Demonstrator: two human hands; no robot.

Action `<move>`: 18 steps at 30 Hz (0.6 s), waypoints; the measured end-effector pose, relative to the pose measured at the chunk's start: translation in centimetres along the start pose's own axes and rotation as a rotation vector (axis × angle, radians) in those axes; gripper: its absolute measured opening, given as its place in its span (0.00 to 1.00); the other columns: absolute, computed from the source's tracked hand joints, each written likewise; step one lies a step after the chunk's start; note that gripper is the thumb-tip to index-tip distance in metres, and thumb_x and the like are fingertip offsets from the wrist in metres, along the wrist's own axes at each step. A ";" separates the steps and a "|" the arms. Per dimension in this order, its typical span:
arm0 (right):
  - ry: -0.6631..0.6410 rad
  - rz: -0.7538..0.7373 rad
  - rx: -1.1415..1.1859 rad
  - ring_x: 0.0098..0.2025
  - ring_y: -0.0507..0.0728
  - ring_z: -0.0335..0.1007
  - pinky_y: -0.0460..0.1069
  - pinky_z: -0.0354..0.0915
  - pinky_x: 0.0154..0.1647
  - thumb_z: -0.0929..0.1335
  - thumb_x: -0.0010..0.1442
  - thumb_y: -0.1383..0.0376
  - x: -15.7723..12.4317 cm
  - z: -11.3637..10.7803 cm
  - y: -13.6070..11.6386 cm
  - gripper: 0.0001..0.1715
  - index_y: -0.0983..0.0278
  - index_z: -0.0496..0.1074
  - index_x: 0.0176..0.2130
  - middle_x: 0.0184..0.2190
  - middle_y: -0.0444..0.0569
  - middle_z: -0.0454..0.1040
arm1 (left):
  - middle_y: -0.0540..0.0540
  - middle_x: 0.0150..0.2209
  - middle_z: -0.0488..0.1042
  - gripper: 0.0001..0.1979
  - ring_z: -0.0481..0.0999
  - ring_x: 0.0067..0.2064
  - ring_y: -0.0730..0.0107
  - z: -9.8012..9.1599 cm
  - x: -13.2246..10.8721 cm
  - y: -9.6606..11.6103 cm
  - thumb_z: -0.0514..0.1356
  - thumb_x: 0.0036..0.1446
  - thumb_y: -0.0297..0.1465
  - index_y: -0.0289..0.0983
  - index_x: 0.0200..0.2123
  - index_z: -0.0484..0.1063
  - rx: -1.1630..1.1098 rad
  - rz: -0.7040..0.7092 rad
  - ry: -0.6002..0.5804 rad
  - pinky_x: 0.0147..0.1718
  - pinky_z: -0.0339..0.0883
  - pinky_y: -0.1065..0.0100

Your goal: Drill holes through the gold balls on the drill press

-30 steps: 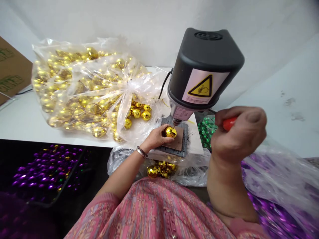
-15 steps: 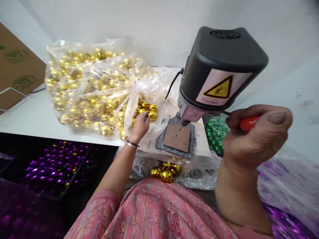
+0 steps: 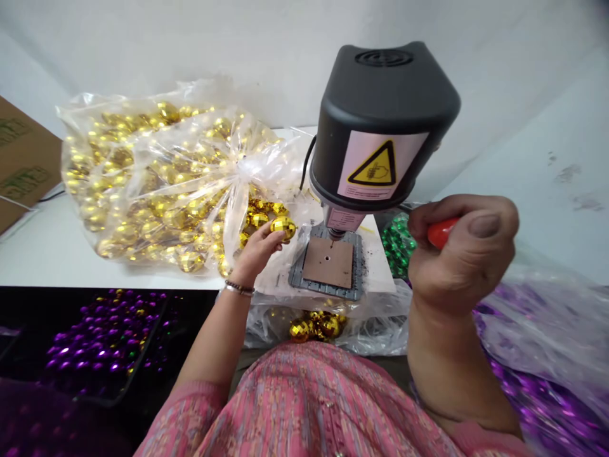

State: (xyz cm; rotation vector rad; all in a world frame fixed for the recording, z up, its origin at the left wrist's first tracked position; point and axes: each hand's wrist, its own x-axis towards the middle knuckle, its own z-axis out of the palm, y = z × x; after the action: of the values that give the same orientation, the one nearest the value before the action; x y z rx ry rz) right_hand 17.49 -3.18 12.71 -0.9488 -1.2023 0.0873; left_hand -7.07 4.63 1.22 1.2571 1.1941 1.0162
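Observation:
Pinched in the fingers of my left hand (image 3: 261, 251) is a shiny, faceted gold ball (image 3: 283, 227), at the mouth of a clear plastic bag (image 3: 157, 184) full of gold balls. My right hand (image 3: 459, 251) is wrapped round the red knob (image 3: 441, 232) of a lever on the black bench drill press (image 3: 387, 120). Under the drill's chuck lies a square brown board (image 3: 328, 261) with a small hole, on a grey ribbed base (image 3: 353, 289). Nothing sits on that hole.
Gold balls (image 3: 316, 325) lie in plastic at the front edge. Purple balls (image 3: 104, 336) fill a dark tray below left. Green balls (image 3: 398, 244) and purple shiny pieces in plastic (image 3: 537, 393) lie right. A cardboard box (image 3: 23, 165) stands far left.
My left hand has picked a gold ball from the pile and drawn it slightly toward the drill. My right hand keeps its grip on the red knob. The view has shifted a little.

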 end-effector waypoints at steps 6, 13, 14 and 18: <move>0.041 -0.017 0.005 0.22 0.43 0.61 0.44 0.61 0.28 0.61 0.66 0.49 2.8 1.2 -0.8 0.26 0.64 0.63 0.26 0.20 0.38 0.60 | 0.45 0.39 0.77 0.23 0.74 0.32 0.74 1.8 -3.8 0.2 0.69 0.51 0.36 0.36 0.50 0.73 -0.444 -0.169 -0.269 0.28 0.63 0.72; -0.126 0.285 0.169 0.18 0.42 0.58 0.41 0.59 0.19 0.63 0.64 0.52 8.3 1.9 0.1 0.21 0.65 0.62 0.27 0.19 0.37 0.59 | 0.45 0.41 0.79 0.35 0.78 0.33 0.71 3.8 -3.8 -0.3 0.68 0.50 0.36 0.39 0.62 0.65 -0.305 -0.278 -0.190 0.27 0.62 0.73; -0.139 0.312 0.172 0.17 0.42 0.57 0.41 0.58 0.18 0.64 0.63 0.51 8.5 1.9 0.3 0.22 0.65 0.62 0.27 0.20 0.38 0.60 | 0.45 0.41 0.79 0.36 0.78 0.33 0.71 4.0 -3.7 -0.3 0.68 0.51 0.37 0.39 0.63 0.65 -0.237 -0.269 -0.179 0.27 0.62 0.73; -0.129 0.319 0.154 0.19 0.41 0.57 0.40 0.57 0.17 0.64 0.61 0.49 8.7 1.9 0.7 0.24 0.65 0.63 0.26 0.22 0.38 0.61 | 0.46 0.39 0.79 0.34 0.77 0.33 0.71 4.8 -3.2 0.4 0.66 0.54 0.39 0.37 0.63 0.66 0.071 -0.192 -0.192 0.30 0.67 0.71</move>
State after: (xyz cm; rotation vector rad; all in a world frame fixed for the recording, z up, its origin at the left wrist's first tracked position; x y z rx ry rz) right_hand 19.78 2.95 18.83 -1.0028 -1.1355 0.4950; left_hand -2.71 0.80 1.58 1.2387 1.1836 0.7030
